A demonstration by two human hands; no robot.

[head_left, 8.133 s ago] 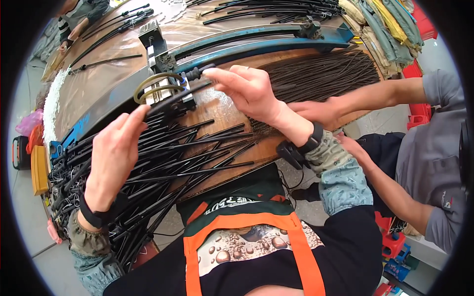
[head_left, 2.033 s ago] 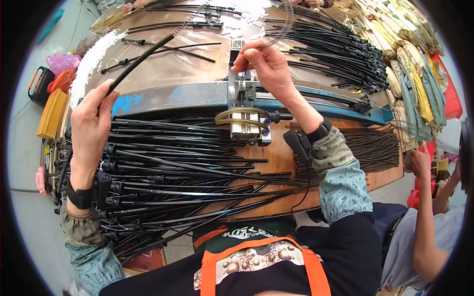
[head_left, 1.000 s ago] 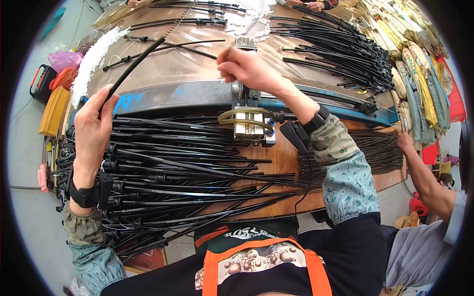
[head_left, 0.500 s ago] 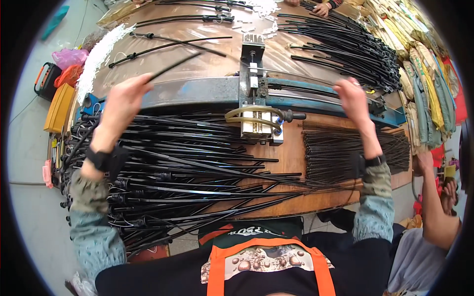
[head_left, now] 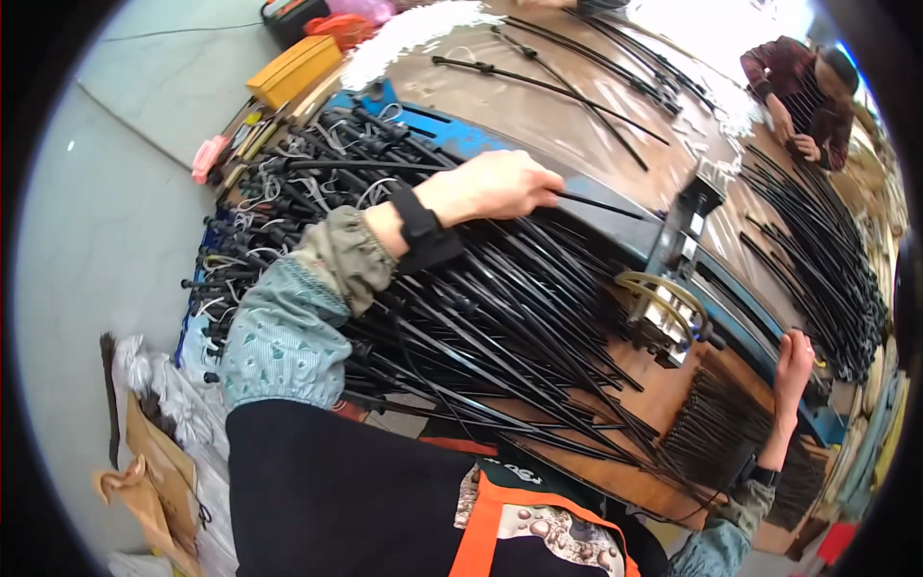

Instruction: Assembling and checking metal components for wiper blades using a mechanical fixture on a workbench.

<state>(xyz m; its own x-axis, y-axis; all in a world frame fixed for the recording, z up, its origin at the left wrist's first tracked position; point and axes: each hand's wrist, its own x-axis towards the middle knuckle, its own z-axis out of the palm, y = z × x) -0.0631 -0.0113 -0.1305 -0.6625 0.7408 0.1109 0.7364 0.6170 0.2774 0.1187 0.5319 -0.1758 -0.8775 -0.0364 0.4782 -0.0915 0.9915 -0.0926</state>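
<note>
2 bare hands work over a long wooden workbench [head_left: 577, 106] strewn with thin black rods.

Head view. Left hand [head_left: 495, 183]: fingers curled closed around 1 thin black rod [head_left: 601, 205], which runs from the fist toward the upright metal jig [head_left: 678, 260]; a black wrist strap [head_left: 420, 229] sits just behind the hand, above a gathered patterned sleeve [head_left: 288, 327]. Under and beside this forearm lies the large heap of black rods [head_left: 461, 317], fanned across the near-left part of the bench, their capped ends and pale wires bunched at the left edge. Right hand [head_left: 793, 361]: fingers extended and held together, resting near the blue rail [head_left: 760, 317] at the right of the jig; whether it grips anything cannot be told. Just below this hand lies a flat, combed bundle of short dark rods [head_left: 716, 438] on bare wood. The jig, with a brass-coloured curved handle [head_left: 663, 288], stands on the blue rail between the 2 hands.

Surroundings, same view. A second heap of black rods [head_left: 827, 260] lies along the far right of the bench. Another person [head_left: 803, 91] in a dark red top bends over it at upper right. Yellow box [head_left: 293, 69] and pink tool [head_left: 210, 159] lie off the bench's left end. Orange apron strap [head_left: 486, 534] shows at the lower edge.
</note>
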